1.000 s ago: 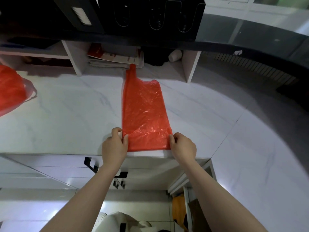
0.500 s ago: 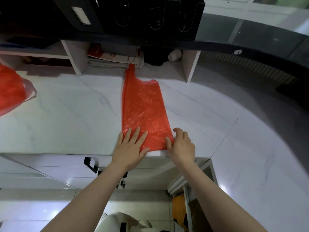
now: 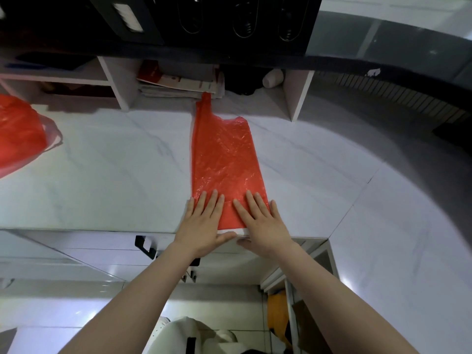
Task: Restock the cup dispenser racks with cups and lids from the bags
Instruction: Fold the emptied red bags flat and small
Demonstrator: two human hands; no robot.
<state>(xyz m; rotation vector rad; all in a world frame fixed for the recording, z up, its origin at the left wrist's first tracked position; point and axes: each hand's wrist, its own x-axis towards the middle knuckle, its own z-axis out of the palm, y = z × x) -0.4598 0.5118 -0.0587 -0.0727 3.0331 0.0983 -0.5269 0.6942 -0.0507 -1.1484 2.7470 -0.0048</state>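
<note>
A flattened, empty red plastic bag (image 3: 224,159) lies lengthwise on the white marble counter (image 3: 107,175), its handle pointing toward the back shelves. My left hand (image 3: 204,221) lies flat with straight fingers on the bag's near left corner. My right hand (image 3: 260,221) lies flat beside it on the near right corner, thumb over the counter's front edge. A black cup dispenser rack (image 3: 245,19) with oval slots hangs above the counter. No cups or lids show.
A second, filled red bag (image 3: 18,134) sits at the counter's left edge. White shelf cubbies (image 3: 120,83) at the back hold stacked papers (image 3: 178,84) and a white bottle (image 3: 273,77). Drawers with black handles (image 3: 144,245) lie below the front edge.
Both hands let go of the bag's near corners and spread flat onto it, the left one first, then the right. The bag has stayed in place.
</note>
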